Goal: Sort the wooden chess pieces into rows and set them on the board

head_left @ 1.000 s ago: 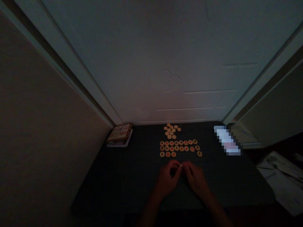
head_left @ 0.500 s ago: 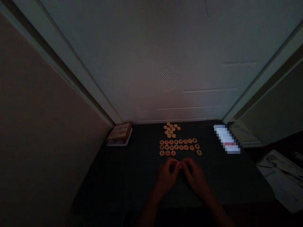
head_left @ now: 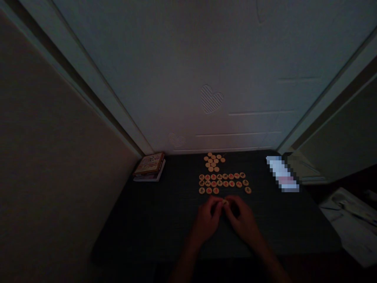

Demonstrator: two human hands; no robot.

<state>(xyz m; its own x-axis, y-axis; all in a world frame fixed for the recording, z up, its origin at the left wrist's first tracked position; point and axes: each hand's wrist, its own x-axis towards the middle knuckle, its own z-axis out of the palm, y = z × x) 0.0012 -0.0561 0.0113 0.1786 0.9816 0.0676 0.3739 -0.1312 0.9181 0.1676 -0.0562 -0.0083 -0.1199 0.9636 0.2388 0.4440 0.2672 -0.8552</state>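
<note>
Fingertips of the left hand [head_left: 207,218] and right hand [head_left: 242,220] are pinching a disc [head_left: 225,202] between them, both hands curling loosely. It is showing just nearer than the marked discs [head_left: 219,183], which are lying in rows on the desk [head_left: 147,216]; blank discs [head_left: 213,164] are clustering behind.

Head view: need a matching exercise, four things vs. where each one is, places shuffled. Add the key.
Things
1. books
2. plain discs
3. marked discs
4. lone disc

Places
A. laid out in three rows
B. between the fingertips of the left hand and right hand
C. stacked at the left end of the table
D. in a loose cluster near the table's far edge

Pairs: 1-C, 2-D, 3-A, 4-B
</note>
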